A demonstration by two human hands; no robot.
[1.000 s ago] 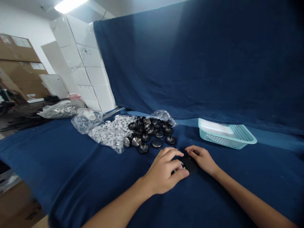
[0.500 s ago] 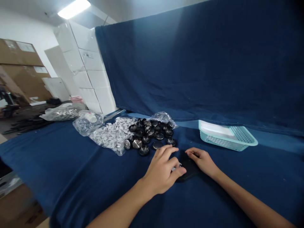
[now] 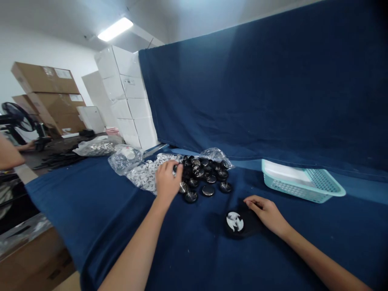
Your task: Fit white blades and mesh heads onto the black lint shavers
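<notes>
My left hand is at the left side of a pile of round black caps with shiny ribbed tops. Its thumb and fingers are closed on a small round black cap, partly hidden by the fingers. Nearer to me on the blue cloth lies a round black piece with a white notched insert in its middle. A dark flat part stretches from it towards my right hand. The right fingers are curled together at that part's far edge; what is between them, if anything, does not show.
Small white plastic parts lie on a clear bag beside the caps. A turquoise basket with white contents stands at the right. Plastic bags, white boxes and a blue curtain are behind. Another person's arm shows far left.
My left hand has moved from the round black piece to the cap pile, uncovering the white insert, and has closed on a cap. The right hand stays nearly in place. The view has shifted.
</notes>
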